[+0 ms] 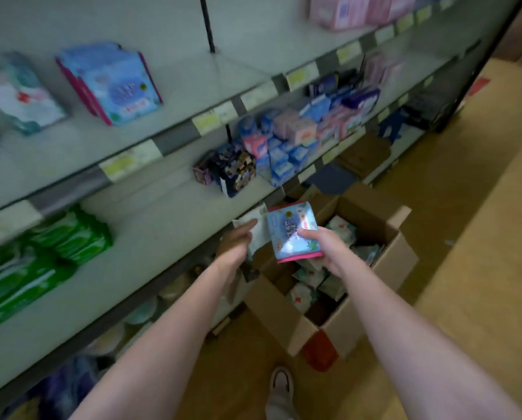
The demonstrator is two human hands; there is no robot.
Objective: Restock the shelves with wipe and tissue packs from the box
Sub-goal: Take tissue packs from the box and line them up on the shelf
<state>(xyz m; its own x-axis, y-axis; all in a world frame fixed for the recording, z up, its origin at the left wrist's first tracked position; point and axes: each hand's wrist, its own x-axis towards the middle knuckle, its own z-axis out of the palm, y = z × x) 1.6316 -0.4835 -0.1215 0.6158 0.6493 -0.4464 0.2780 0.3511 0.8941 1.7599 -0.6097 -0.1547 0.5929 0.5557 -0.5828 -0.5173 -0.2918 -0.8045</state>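
Shop shelving (pixel 175 213) stands beside an open cardboard box (pixel 371 262). The right hand (pixel 329 250) pinches a blue pink-edged pack (pixel 293 234); the left hand (pixel 238 244) grips a white pack (pixel 256 225). Both look light, soft, slippery: hold by edges

A tan wooden floor (pixel 453 268) fills the right side of the frame. At the bottom centre, a white shoe (pixel 280 384) stands on it. Yellow-green price labels (pixel 206 122) (their print too blurred to read) run diagonally from lower left to upper right. A dark upright post (pixel 207 24) stands at top centre.
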